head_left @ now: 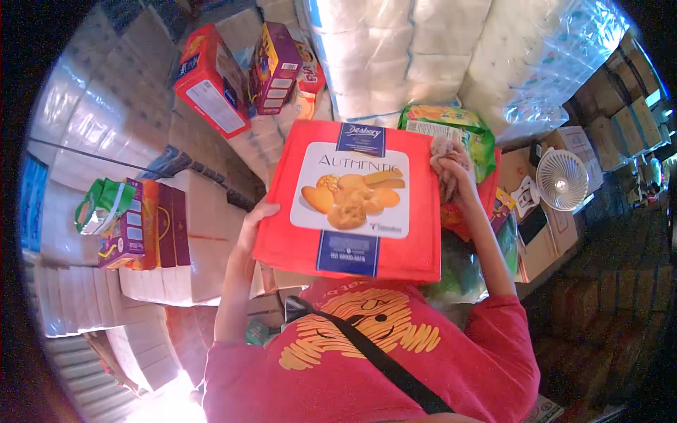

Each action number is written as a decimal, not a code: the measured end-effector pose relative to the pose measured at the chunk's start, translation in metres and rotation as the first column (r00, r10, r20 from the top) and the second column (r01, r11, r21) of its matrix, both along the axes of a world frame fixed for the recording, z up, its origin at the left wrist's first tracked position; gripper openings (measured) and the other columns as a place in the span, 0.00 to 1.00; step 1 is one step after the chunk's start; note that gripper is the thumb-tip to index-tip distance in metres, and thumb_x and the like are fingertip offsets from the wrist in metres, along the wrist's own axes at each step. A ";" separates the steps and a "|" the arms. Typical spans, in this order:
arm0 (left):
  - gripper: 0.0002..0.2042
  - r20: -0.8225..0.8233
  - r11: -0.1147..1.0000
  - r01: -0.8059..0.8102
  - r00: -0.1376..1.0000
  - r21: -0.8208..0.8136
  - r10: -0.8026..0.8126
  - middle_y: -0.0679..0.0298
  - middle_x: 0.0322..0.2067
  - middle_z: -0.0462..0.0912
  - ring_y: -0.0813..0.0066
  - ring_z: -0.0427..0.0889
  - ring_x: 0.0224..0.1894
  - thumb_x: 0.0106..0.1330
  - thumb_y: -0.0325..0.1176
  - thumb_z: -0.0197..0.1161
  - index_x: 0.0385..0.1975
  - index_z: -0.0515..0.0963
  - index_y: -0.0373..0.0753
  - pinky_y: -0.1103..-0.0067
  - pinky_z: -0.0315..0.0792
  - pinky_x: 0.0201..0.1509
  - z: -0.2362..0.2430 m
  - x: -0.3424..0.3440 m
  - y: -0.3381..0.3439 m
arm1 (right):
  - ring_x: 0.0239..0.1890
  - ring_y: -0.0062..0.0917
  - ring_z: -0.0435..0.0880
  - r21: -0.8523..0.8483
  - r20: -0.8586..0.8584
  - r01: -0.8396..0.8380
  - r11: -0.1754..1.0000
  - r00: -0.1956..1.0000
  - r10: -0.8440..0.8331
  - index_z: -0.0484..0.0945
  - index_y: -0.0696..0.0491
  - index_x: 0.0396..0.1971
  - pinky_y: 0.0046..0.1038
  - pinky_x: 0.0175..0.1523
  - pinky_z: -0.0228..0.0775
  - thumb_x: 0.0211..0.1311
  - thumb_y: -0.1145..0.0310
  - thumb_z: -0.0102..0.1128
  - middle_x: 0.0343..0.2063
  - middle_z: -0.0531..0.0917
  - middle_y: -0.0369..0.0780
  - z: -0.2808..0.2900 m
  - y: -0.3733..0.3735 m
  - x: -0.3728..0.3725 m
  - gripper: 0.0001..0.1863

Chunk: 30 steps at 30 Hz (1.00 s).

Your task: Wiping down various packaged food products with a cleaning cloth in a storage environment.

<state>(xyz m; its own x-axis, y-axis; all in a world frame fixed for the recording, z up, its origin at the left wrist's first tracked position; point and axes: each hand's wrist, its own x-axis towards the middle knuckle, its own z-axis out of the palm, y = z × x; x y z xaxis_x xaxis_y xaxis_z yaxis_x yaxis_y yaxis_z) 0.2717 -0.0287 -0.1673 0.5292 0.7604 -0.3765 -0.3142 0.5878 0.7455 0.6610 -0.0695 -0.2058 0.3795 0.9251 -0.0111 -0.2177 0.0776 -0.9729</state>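
Note:
A flat red biscuit box (282,247) with a white panel picturing biscuits is held up in front of my chest. My left hand (258,220) grips its left edge, the thumb lying on the front and the other fingers hidden behind. At the upper right edge, my right hand (458,171) is closed on a crumpled, brownish-pink cloth (447,151) pressed against the box. Behind that hand is a green packet (482,149), with more red packaging partly covered below it.
Upright red (218,106) and purple (275,70) boxes stand on white packs at the far left. More purple boxes (166,225) and a green packet (106,201) sit at left. Wrapped white rolls (381,56) rise ahead. A white fan (562,180) stands at right by cardboard boxes.

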 end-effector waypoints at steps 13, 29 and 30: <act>0.27 0.585 0.931 -0.294 0.803 0.217 0.117 0.55 0.50 0.71 0.61 0.71 0.52 0.52 0.32 0.51 0.56 0.62 0.34 0.68 0.67 0.56 0.005 0.053 0.070 | 0.40 0.23 0.75 0.815 0.463 0.024 0.579 0.573 -0.676 0.77 0.54 0.38 0.22 0.46 0.66 0.39 0.78 0.65 0.39 0.77 0.38 0.182 0.039 -0.003 0.20; 0.29 0.472 0.901 -0.328 0.866 0.285 0.166 0.56 0.50 0.71 0.66 0.73 0.51 0.51 0.30 0.51 0.57 0.59 0.33 0.74 0.67 0.56 0.002 0.067 0.099 | 0.44 0.26 0.75 0.039 0.967 -0.849 0.527 -0.101 -0.234 0.77 0.45 0.27 0.32 0.50 0.68 0.39 0.68 0.63 0.37 0.76 0.30 0.172 0.064 -0.066 0.10; 0.29 0.466 0.900 -0.333 0.867 0.280 0.176 0.56 0.50 0.71 0.66 0.73 0.51 0.51 0.30 0.51 0.57 0.59 0.33 0.74 0.67 0.56 0.002 0.066 0.098 | 0.44 0.26 0.75 0.112 0.976 -0.764 0.636 -0.035 -0.214 0.77 0.46 0.28 0.32 0.46 0.70 0.39 0.66 0.64 0.37 0.75 0.31 0.177 0.087 -0.055 0.11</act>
<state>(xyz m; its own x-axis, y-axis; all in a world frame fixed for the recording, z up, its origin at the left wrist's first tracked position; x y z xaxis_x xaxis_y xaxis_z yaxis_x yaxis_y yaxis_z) 0.3373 0.0694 -0.1656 0.3447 0.9277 0.1438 -0.7445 0.1768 0.6438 0.6061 0.0179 -0.0284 -0.7123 0.5153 0.4765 0.5756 0.8174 -0.0233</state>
